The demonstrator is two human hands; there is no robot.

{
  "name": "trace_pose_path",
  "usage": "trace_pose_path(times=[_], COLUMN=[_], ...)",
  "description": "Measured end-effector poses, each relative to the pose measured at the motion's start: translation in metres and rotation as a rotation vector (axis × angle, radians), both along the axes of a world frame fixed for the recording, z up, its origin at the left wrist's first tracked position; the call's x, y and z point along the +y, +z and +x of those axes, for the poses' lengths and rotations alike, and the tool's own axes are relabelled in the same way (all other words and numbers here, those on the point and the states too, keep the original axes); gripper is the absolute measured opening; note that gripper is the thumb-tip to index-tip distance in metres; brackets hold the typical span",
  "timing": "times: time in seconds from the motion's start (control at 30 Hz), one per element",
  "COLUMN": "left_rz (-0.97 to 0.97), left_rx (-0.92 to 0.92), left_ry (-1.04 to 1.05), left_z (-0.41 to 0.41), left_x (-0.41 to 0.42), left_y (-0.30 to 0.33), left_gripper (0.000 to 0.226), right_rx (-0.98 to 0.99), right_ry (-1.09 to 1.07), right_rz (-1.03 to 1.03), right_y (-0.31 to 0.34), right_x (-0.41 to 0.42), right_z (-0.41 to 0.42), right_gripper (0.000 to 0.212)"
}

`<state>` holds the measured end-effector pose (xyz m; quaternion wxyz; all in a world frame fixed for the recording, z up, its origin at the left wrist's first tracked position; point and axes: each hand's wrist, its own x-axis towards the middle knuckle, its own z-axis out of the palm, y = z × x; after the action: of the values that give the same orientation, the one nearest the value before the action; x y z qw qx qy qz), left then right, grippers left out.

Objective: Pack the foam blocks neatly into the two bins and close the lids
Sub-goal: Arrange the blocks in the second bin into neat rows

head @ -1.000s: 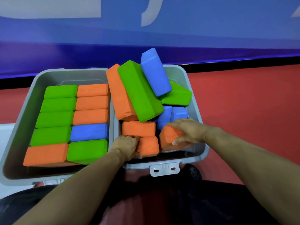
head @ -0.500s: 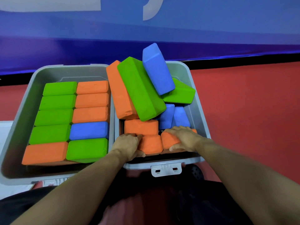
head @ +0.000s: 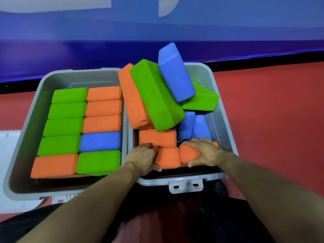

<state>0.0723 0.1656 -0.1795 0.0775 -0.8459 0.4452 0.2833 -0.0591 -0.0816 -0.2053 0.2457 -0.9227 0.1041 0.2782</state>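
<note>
Right hand (head: 205,151) slid down; orange block (head: 188,154) under fingers (head: 188,143).

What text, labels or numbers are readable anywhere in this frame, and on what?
None readable.
Blue wall banner: pale shapes at the top edge, cropped, perhaps parts of large letters; no word can be made out.
White surface below the left bin: a red mark, mostly hidden, unreadable.
Foam blocks, right bin, latch: no print visible.

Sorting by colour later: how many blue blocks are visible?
4: one in the left bin's right column, one leaning atop the right bin's pile, two upright beneath. More may be hidden.
</note>
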Motion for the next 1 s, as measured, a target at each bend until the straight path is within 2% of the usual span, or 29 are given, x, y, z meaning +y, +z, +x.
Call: trace_pose_path(times=[0.23,0.3,0.4,0.5,0.57,0.67,0.73,0.83,0.93,1.0], left_rz=[-0.011,-0.06,-0.266,-0.314,-0.291,-0.266,-0.269,-0.271,-0.237,-0.238], left_rx=[-0.012,0.003,0.013,-0.088,-0.126,-0.121,-0.103,-0.087,-0.164,-0.194], left_ry=[0.007,0.046,0.165,0.107,0.027,-0.033,-0.035,-0.043,-0.1,-0.115], left_z=[-0.002,0.0,0.006,0.02,0.031,0.046,0.053,0.062,0.071,0.074], left_x=[0.002,0.003,-0.003,-0.008,-0.005,0.003,0.004,0.002,0.003,0.003], left_y=[-0.001,0.001,0.005,0.009,0.01,0.007,0.005,0.003,0.001,0.001], left_gripper=[0.095,0.093,0.078,0.056,0.054,0.059,0.064,0.074,0.085,0.087], right_rx=[0.046,0.063,-0.102,-0.124,-0.042,0.065,0.098,0.057,0.008,0.01], right_ry=[-0.007,-0.109,-0.368,-0.465,-0.478,-0.494,-0.488,-0.488,-0.469,-0.447], right_rz=[0.02,0.091,0.246,0.232,0.186,0.227,0.225,0.238,0.251,0.236], right_y=[0.003,0.009,0.018,0.02,0.018,0.009,0.004,0.0,-0.004,-0.008], right_x=[-0.001,0.0,0.007,0.017,0.024,0.033,0.039,0.045,0.049,0.05], right_z=[0.005,0.01,0.023,0.047,0.059,0.067,0.069,0.076,0.082,0.083], right_gripper=[0.097,0.093,0.07,0.063,0.068,0.073,0.085,0.101,0.113,0.11])
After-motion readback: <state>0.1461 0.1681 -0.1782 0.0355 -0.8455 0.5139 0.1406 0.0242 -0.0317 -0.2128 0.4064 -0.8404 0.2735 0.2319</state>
